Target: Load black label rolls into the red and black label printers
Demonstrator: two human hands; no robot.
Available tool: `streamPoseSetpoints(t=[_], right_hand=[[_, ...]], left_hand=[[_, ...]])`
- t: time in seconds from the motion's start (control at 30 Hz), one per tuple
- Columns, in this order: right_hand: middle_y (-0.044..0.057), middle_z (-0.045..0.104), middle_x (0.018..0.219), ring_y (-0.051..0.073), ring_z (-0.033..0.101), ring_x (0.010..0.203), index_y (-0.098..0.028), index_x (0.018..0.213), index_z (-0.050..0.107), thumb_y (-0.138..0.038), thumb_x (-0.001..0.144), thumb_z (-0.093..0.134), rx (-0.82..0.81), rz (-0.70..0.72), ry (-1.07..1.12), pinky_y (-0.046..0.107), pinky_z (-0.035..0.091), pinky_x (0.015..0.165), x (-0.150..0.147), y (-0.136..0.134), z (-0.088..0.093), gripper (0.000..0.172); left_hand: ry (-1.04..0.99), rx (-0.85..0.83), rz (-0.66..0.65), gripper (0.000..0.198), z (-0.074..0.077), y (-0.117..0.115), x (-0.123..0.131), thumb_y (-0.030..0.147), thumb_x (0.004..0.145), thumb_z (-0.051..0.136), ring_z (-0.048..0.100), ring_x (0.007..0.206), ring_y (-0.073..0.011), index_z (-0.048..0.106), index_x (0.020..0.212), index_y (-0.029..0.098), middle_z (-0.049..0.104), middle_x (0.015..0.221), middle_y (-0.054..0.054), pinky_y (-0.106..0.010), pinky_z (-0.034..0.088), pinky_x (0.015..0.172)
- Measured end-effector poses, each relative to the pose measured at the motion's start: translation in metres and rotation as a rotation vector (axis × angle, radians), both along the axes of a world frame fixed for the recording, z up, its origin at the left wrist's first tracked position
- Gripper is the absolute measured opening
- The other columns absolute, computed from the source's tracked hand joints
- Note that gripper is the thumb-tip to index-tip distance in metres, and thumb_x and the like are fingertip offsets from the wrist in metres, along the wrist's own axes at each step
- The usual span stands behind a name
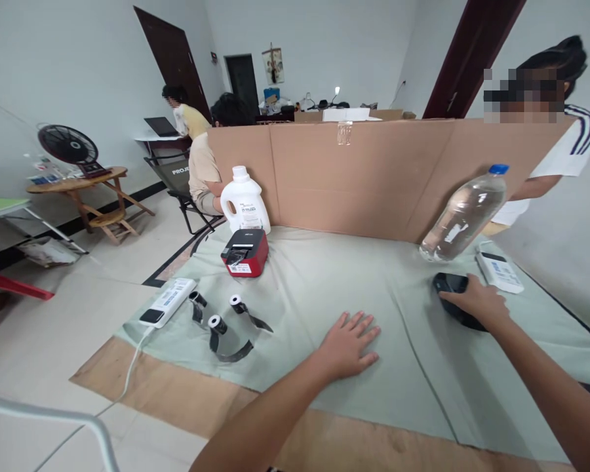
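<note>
My left hand [350,345] lies flat on the pale green cloth [319,275], palm down with its fingers spread, holding nothing. At the right, my right hand [476,301] is wrapped over a black device [455,283] resting on the cloth. Left of my left hand are black rolls with white ends: one [217,324] in front, one [235,303] behind it, one [197,301] to the left. Each has a dark strip hanging loose. A red and black printer [246,253] sits farther back.
A white jug [246,202] stands behind the printer. A cardboard panel [344,180] walls the back. A clear bottle [465,213] leans at the right. White power strips [168,303] lie at both sides. People are beyond the panel.
</note>
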State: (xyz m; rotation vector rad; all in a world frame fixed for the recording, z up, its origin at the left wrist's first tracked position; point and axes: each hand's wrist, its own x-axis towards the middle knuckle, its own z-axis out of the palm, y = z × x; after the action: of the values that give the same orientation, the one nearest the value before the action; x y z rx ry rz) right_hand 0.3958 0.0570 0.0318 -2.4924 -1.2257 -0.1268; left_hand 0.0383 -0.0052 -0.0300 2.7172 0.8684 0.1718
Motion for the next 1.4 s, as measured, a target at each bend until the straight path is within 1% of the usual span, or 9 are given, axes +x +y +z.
streamPoseSetpoints(t=[0.17, 0.3, 0.47, 0.63, 0.7, 0.8, 0.97, 1.13, 1.4], right_hand=[[0.025, 0.054, 0.127, 0.042, 0.062, 0.105, -0.026, 0.15, 0.047, -0.065, 0.075, 0.066, -0.12, 0.224, 0.132, 0.048, 0.047, 0.083, -0.129, 0.008, 0.023, 0.087], [0.022, 0.049, 0.126, 0.043, 0.058, 0.11, -0.03, 0.151, 0.045, -0.06, 0.077, 0.064, -0.149, 0.308, 0.196, 0.049, 0.047, 0.084, -0.23, 0.022, 0.02, 0.083], [0.021, 0.044, 0.128, 0.045, 0.051, 0.117, -0.032, 0.15, 0.046, -0.055, 0.076, 0.065, -0.163, 0.302, 0.166, 0.053, 0.048, 0.083, -0.29, 0.028, -0.002, 0.08], [0.022, 0.043, 0.133, 0.046, 0.049, 0.12, -0.031, 0.155, 0.037, -0.059, 0.077, 0.063, -0.183, 0.295, 0.173, 0.056, 0.047, 0.085, -0.29, 0.025, -0.007, 0.087], [0.024, 0.045, 0.136, 0.047, 0.047, 0.123, -0.028, 0.159, 0.029, -0.067, 0.077, 0.06, -0.181, 0.344, 0.206, 0.059, 0.045, 0.09, -0.277, 0.025, -0.005, 0.096], [0.023, 0.05, 0.141, 0.045, 0.044, 0.131, -0.022, 0.162, 0.022, -0.072, 0.083, 0.046, -0.122, 0.458, 0.293, 0.063, 0.037, 0.103, -0.249, 0.027, -0.012, 0.096], [0.015, 0.048, 0.153, 0.034, 0.039, 0.142, -0.016, 0.16, 0.028, -0.06, 0.093, 0.022, 0.104, 0.601, 0.501, 0.055, 0.024, 0.118, -0.22, 0.028, -0.056, 0.08], [0.02, 0.055, 0.146, 0.03, 0.049, 0.136, -0.01, 0.157, 0.033, -0.058, 0.097, 0.02, 0.255, 0.609, 0.536, 0.05, 0.03, 0.115, -0.22, 0.026, -0.086, 0.078], [0.019, 0.057, 0.143, 0.029, 0.048, 0.134, -0.013, 0.151, 0.045, -0.054, 0.1, 0.019, 0.187, 0.634, 0.423, 0.051, 0.03, 0.114, -0.22, 0.025, -0.087, 0.071]], left_hand=[[-0.072, 0.038, 0.018, 0.063, -0.002, -0.002, 0.002, 0.056, 0.103, 0.026, 0.02, 0.155, -0.0256, 0.031, 0.156, 0.023, 0.027, 0.166, -0.006, -0.051, 0.016, 0.125], [-0.154, 0.056, 0.032, 0.058, -0.008, -0.002, 0.003, 0.051, 0.101, 0.039, 0.029, 0.151, -0.0262, 0.042, 0.15, 0.019, 0.039, 0.16, -0.01, -0.051, 0.022, 0.123], [-0.18, -0.003, 0.045, 0.049, -0.011, 0.0, 0.006, 0.039, 0.096, 0.049, 0.043, 0.142, -0.028, 0.051, 0.14, 0.018, 0.055, 0.147, -0.012, -0.051, 0.025, 0.122], [-0.304, 0.017, 0.087, 0.036, -0.007, -0.001, 0.006, 0.033, 0.085, 0.061, 0.061, 0.121, -0.0293, 0.065, 0.118, 0.019, 0.071, 0.122, -0.01, -0.046, 0.043, 0.106], [-0.393, 0.059, 0.181, 0.015, -0.004, 0.0, 0.0, 0.03, 0.083, 0.062, 0.069, 0.091, -0.024, 0.07, 0.089, 0.019, 0.075, 0.089, -0.007, -0.039, 0.049, 0.092], [-0.557, 0.151, 0.39, 0.022, 0.006, 0.013, -0.015, 0.025, 0.088, 0.054, 0.064, 0.07, -0.0169, 0.065, 0.069, 0.019, 0.068, 0.069, -0.005, -0.031, 0.048, 0.075], [-0.546, -0.057, 0.871, 0.034, 0.024, 0.062, -0.043, 0.023, 0.094, 0.047, 0.068, 0.086, -0.018, 0.071, 0.118, 0.025, 0.076, 0.095, -0.005, -0.027, 0.049, 0.078], [-0.322, -0.158, 0.761, 0.05, 0.019, 0.093, -0.046, 0.018, 0.095, 0.044, 0.067, 0.112, -0.0203, 0.059, 0.14, 0.035, 0.072, 0.125, -0.001, -0.029, 0.05, 0.093], [-0.177, -0.08, 0.795, 0.054, 0.004, 0.092, -0.037, 0.019, 0.099, 0.039, 0.067, 0.109, -0.0219, 0.047, 0.149, 0.036, 0.072, 0.125, -0.002, -0.031, 0.05, 0.094]])
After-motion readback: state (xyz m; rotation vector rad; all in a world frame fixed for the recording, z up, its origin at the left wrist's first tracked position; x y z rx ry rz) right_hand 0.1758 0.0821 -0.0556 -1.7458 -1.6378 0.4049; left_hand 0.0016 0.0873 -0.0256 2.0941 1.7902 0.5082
